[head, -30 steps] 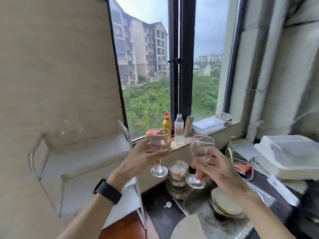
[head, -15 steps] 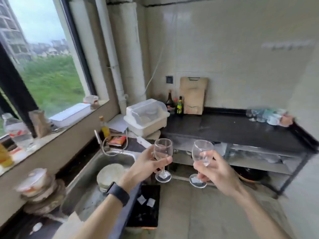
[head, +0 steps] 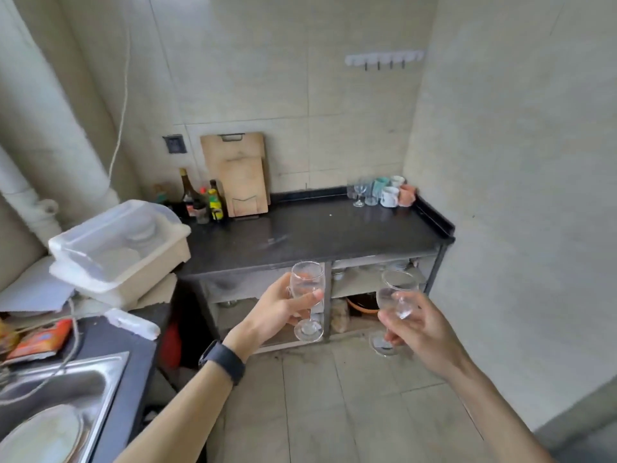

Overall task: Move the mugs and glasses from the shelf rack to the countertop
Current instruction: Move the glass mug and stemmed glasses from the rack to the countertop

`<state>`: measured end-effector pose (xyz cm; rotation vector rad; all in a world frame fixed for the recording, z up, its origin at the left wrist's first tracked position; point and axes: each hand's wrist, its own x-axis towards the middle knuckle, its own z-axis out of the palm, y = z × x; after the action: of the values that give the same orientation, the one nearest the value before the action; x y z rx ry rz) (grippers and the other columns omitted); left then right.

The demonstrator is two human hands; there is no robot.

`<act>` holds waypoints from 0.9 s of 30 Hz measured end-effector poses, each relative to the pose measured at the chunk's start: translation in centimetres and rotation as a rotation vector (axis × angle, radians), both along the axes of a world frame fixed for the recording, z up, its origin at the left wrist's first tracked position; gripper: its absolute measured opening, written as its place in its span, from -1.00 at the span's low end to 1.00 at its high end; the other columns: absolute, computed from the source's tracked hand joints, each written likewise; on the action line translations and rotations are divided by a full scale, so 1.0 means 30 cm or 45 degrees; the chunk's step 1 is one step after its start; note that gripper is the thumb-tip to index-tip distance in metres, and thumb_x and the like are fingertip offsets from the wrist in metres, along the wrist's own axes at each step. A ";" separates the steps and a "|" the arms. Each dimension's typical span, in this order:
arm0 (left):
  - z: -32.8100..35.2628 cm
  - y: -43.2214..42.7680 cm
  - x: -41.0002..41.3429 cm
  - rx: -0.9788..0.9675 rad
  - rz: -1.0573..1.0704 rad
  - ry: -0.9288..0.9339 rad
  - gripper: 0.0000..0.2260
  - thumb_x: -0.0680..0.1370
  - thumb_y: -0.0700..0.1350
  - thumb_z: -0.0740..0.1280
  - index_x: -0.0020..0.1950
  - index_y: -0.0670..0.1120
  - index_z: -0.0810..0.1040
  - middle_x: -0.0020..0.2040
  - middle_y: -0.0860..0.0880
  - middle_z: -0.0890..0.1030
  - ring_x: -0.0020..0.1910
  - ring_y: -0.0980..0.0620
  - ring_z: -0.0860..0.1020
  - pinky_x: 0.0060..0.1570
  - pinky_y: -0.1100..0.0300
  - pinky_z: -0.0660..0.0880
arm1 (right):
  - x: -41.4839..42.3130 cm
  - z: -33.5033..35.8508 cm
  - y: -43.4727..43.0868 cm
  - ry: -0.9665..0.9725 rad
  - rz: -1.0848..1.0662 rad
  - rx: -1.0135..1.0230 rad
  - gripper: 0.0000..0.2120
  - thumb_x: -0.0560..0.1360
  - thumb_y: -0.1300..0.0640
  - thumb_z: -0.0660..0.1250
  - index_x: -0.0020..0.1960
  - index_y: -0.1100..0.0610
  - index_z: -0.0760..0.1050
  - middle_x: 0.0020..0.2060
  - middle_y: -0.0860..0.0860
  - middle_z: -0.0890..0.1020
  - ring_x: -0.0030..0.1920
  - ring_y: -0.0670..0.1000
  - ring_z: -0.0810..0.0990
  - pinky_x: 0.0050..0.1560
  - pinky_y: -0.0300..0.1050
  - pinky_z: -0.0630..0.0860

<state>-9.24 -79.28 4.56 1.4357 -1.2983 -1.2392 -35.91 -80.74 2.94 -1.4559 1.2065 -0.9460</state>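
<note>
My left hand grips a clear wine glass around its bowl and stem, held upright in front of me. My right hand holds a second clear wine glass by the lower bowl and stem, tilted slightly left. Both glasses hang in the air short of the black countertop. At the counter's far right corner stand several glasses and mugs, white, teal and pink. The shelf rack is out of view.
Cutting boards lean on the tiled wall, with bottles beside them. A white dish box sits at the left. A steel sink with a plate lies near left. Shelves under the counter hold dishes. A wall closes in on the right.
The view has swung right, from the window and rack, past the sink, to the black countertop. Both hands keep hold of their wine glasses and have come closer to the counter.
</note>
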 end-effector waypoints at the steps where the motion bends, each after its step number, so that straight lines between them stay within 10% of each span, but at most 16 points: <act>1: -0.015 -0.057 0.000 0.008 -0.003 0.012 -0.61 0.44 0.10 0.48 0.21 0.01 0.54 0.01 -0.12 0.66 -0.20 0.06 0.59 -0.09 0.13 0.53 | -0.003 -0.009 -0.051 -0.001 -0.025 0.004 -0.66 0.46 0.05 0.51 0.16 0.04 0.46 -0.22 0.08 0.71 -0.23 0.06 0.73 -0.05 0.06 0.66; 17: -0.247 -0.820 0.024 0.185 0.004 0.033 -0.49 0.36 0.12 0.52 0.24 0.01 0.53 0.10 -0.09 0.61 -0.13 -0.01 0.65 0.06 -0.10 0.60 | 0.016 -0.200 -0.753 0.049 -0.142 0.177 -0.61 0.41 -0.10 0.50 0.12 0.00 0.43 -0.21 0.09 0.71 -0.19 0.08 0.74 0.00 0.07 0.64; 22: -0.345 -1.067 -0.013 0.258 0.081 0.028 -0.50 0.38 0.06 0.57 0.26 0.08 0.50 0.14 -0.08 0.60 -0.04 -0.04 0.67 0.08 -0.10 0.62 | -0.024 -0.306 -1.028 0.131 -0.056 0.211 -0.56 0.34 -0.19 0.55 0.13 -0.11 0.50 0.00 -0.18 0.65 -0.10 -0.04 0.74 0.03 -0.03 0.61; 27: -0.389 -1.299 -0.086 0.309 0.240 0.058 -0.52 0.45 -0.01 0.54 0.27 0.11 0.40 0.19 -0.06 0.52 0.04 -0.07 0.65 -0.16 0.22 0.62 | -0.065 -0.368 -1.306 0.262 0.009 0.255 -0.52 0.41 -0.11 0.52 0.26 -0.07 0.44 0.15 -0.21 0.55 0.00 -0.31 0.59 0.00 -0.29 0.48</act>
<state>-11.84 -118.24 -7.13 1.6486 -0.9819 -1.3274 -37.86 -119.91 -8.10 -1.4196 1.4031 -0.6605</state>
